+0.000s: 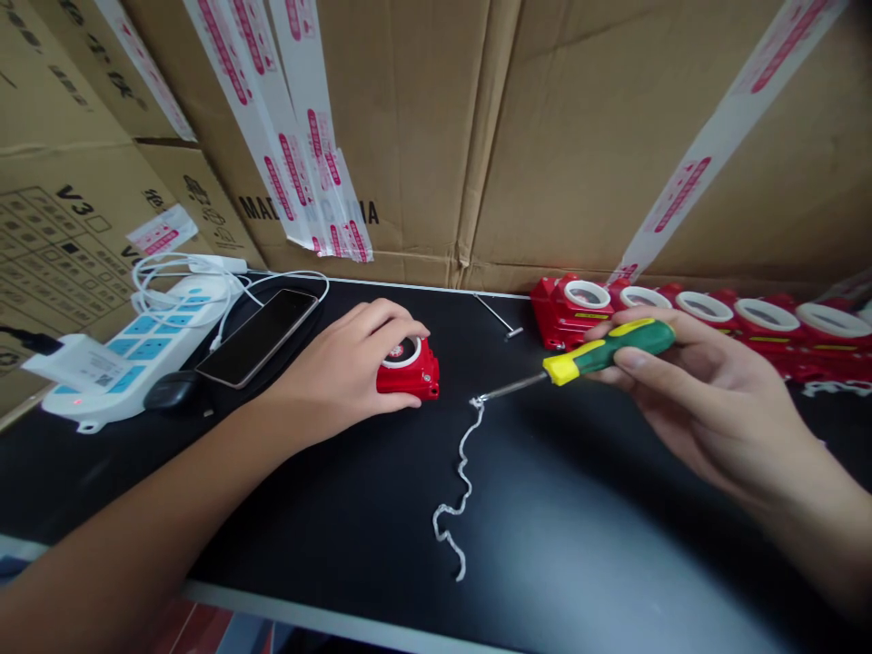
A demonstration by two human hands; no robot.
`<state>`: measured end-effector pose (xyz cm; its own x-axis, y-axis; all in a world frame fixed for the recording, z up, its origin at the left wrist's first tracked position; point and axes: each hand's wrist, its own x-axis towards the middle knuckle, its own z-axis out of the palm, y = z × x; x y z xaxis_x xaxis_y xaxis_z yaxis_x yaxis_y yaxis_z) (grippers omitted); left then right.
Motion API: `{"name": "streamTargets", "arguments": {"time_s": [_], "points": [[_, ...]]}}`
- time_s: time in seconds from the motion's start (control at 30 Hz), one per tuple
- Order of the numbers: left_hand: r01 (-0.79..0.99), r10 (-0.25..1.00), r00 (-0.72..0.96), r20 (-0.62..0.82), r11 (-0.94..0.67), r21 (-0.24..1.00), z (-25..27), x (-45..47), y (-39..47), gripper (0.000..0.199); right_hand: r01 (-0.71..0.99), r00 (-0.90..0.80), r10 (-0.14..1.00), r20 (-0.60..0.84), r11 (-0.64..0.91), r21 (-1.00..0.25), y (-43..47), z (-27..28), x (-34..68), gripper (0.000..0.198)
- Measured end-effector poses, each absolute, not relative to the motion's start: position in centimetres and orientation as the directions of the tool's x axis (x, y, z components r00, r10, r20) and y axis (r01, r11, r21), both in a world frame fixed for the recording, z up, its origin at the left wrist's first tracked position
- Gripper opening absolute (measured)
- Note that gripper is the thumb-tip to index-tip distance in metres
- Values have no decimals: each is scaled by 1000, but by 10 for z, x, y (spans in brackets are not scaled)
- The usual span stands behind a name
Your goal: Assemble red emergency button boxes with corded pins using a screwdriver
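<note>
My left hand [364, 359] is closed round a small red housing [415, 374] with a white ring and a round window on top; the fingers hide its left part. In my right hand [708, 400] is a screwdriver [609, 350] with a green and yellow handle, held between thumb and fingers, its shaft pointing left. At the shaft's tip hangs or clings one end of a thin, wavy whitish strand [465, 472], which trails toward the table's front edge. Whether the strand is string or a soft strip I cannot tell.
Several more red housings [705, 313] stand in a row at the back right. A thin metal T-shaped tool [500, 318] lies near the cardboard wall [409, 118]. On the left are a phone [262, 336], a power strip [136, 341] with white cables, and a black plug-like object [170, 391].
</note>
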<state>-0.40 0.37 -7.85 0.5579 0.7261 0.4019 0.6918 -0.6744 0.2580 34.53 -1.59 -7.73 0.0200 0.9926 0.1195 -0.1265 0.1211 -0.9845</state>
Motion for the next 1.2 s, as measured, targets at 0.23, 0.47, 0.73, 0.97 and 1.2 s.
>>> {"name": "streamTargets", "arguments": {"time_s": [0.23,0.47,0.73,0.97,1.2], "points": [[451,501,626,598,-858,246,-71,12,-14,28,-150,-9,997,82,79,-986,-21,-75,338,30],[389,514,608,606,-858,337,-79,19,-16,15,-132,-39,997,67,62,-989,-24,-79,333,29],[410,537,584,609,-843,349,-80,18,-14,9,-163,-49,997,67,59,-985,-21,-82,334,26],[421,560,575,597,-828,371,-80,19,-15,12,-146,-62,995,72,62,-987,-22,-82,335,27],[427,564,578,590,-825,370,-80,21,-16,9,-123,-65,996,60,52,-991,-24,-81,335,28]]}}
